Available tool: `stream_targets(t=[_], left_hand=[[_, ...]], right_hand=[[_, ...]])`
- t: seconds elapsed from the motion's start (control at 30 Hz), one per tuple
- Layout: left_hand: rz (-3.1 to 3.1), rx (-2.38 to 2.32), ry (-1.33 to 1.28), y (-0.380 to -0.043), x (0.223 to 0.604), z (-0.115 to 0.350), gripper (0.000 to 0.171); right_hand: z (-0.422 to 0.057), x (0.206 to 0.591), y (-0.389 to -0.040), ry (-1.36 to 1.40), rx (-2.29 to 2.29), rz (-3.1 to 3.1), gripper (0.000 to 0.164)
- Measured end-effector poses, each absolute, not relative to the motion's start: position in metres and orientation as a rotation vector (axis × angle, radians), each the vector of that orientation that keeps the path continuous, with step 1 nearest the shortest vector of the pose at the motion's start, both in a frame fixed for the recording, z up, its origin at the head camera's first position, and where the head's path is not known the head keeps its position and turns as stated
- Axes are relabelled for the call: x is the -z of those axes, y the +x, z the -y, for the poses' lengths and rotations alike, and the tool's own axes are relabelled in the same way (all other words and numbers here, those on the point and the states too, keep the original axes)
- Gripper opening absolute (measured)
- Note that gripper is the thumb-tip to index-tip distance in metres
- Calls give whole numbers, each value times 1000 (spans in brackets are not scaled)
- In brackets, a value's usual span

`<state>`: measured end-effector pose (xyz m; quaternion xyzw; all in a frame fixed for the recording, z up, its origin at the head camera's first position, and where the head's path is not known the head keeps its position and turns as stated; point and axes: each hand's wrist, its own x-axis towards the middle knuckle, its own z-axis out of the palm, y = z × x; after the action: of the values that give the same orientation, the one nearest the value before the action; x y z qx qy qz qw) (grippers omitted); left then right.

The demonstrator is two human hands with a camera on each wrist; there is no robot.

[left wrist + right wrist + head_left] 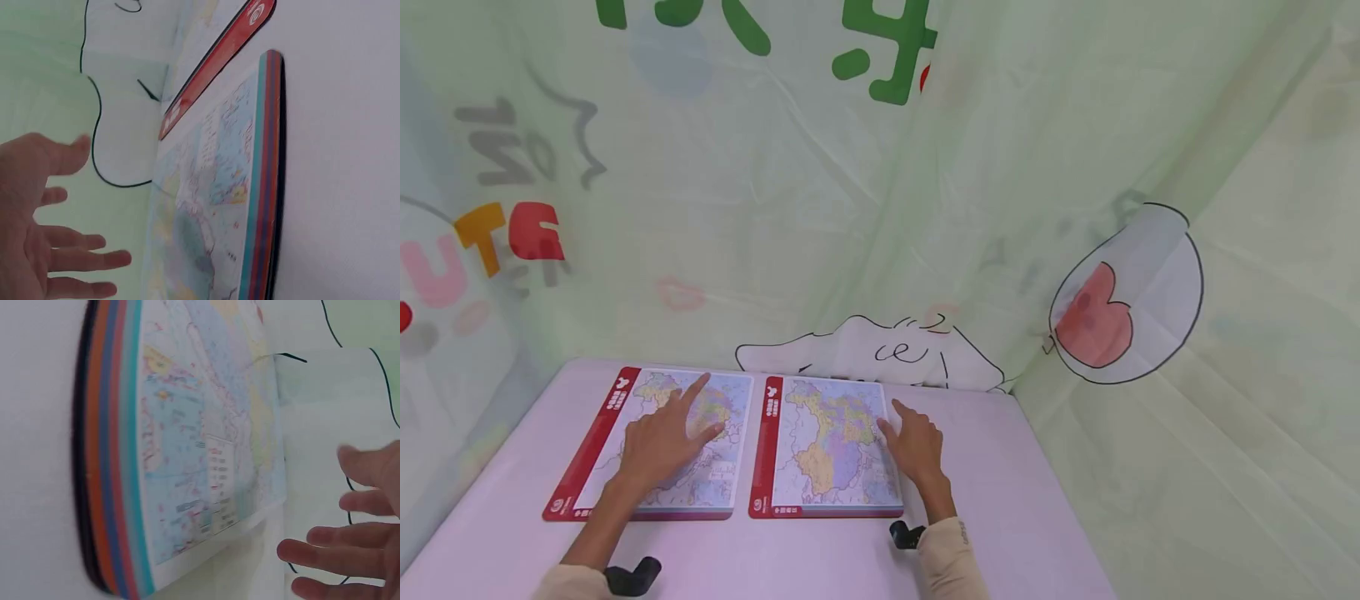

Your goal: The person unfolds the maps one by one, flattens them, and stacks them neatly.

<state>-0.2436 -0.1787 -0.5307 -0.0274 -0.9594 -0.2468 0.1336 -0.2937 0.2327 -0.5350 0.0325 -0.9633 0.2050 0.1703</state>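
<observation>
Two map boards lie side by side on the table, each with a red strip along its left side. Over the left map board (718, 471), my left hand (658, 442) hovers with its fingers spread. In the left wrist view that hand appears apart from the map's surface. At the right edge of the right map board (835, 458) is my right hand (917, 442), its fingers extended. The right wrist view shows a gap between those fingers (331, 557) and the board. Neither hand holds anything. Coloured layers show along the boards' thick edges.
The pale table (1000, 492) extends to the right of the boards and in front of them. A light green printed curtain (737, 208) hangs behind the table and along both sides. A narrow gap separates the two boards.
</observation>
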Motion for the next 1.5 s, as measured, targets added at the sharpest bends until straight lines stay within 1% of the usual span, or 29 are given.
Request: stream_targets(t=[0.1, 0.2, 0.3, 0.37, 0.57, 0.83, 1.0, 1.1, 1.2, 1.37, 1.5], left_hand=[[2718, 869, -46, -244, 530, 162, 68], [2666, 1034, -21, -246, 531, 142, 44], [2648, 1197, 10, -249, 533, 122, 34], [2640, 1314, 31, -251, 536, 110, 33], [2665, 1527, 93, -259, 540, 84, 38], [2742, 1540, 116, -262, 541, 63, 43], [2734, 1611, 159, -262, 545, 54, 48], [2709, 1645, 185, -266, 550, 50, 46], [2699, 1680, 224, -267, 550, 48, 44], [2691, 1700, 285, -265, 552, 45, 40], [2653, 1666, 271, -267, 555, 44, 35]], right_hand=[[-236, 536, -294, -8, -625, 2675, 41], [-238, 539, -293, -100, -683, 2647, 34], [-241, 544, -292, -181, -754, 2638, 29], [-243, 547, -291, -228, -808, 2640, 27], [-244, 551, -289, -310, -966, 2652, 25], [-247, 571, -299, -345, -1025, 2627, 23], [-241, 566, -292, -332, -1090, 2636, 24], [-238, 557, -287, -335, -1131, 2632, 24], [-240, 557, -286, -353, -1191, 2631, 24], [-245, 558, -286, -408, -1421, 2623, 24], [-246, 551, -283, -412, -1565, 2605, 24]])
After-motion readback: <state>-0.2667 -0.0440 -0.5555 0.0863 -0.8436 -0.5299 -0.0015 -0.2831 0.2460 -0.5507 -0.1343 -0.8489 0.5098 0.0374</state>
